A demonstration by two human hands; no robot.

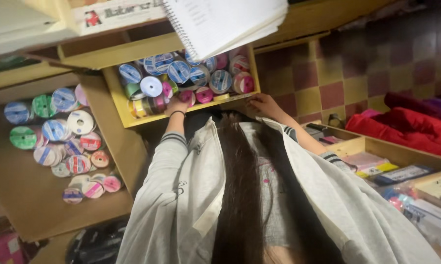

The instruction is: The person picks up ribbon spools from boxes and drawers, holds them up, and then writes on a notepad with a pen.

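Long dark hair [240,195] hangs nearest. Left hand [177,105] curls loosely on pink ribbon spools [193,95]; right hand [262,102] rests, fingers spread, gripping the yellow drawer [132,121] front edge.

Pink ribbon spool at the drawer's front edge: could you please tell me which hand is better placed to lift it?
Left, probably. The left hand is right beside the pink spool, while the right hand rests farther off on the yellow drawer at its front corner.
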